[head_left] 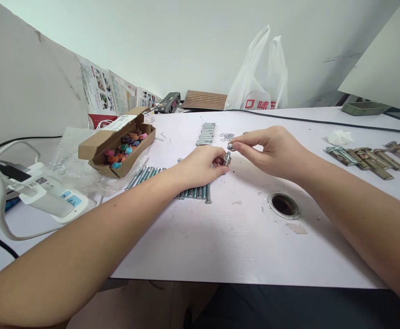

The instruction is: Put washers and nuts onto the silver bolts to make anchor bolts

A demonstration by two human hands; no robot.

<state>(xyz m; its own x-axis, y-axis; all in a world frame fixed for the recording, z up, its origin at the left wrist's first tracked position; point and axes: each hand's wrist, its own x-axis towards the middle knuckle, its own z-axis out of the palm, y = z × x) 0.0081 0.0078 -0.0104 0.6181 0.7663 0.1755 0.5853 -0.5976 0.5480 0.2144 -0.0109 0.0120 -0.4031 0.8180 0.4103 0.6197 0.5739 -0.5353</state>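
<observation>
My left hand (201, 165) is closed around a silver bolt (226, 158), holding it upright a little above the white table (220, 242). Pinched in the fingertips of my right hand (271, 151) is a small metal washer (231, 147), right over the bolt's top end. A row of long silver bolts (194, 193) lies on the table under and behind my left wrist. A small heap of loose washers (226, 136) sits just beyond the hands.
Behind lies a second row of shorter bolts (205, 133). A cardboard box of coloured caps (120, 146) stands at the left, with a power strip (49, 196) beside it. Brass-coloured anchor bolts (367, 157) lie right. A round cable hole (284, 205) is near. A plastic bag (259, 77) is at the back.
</observation>
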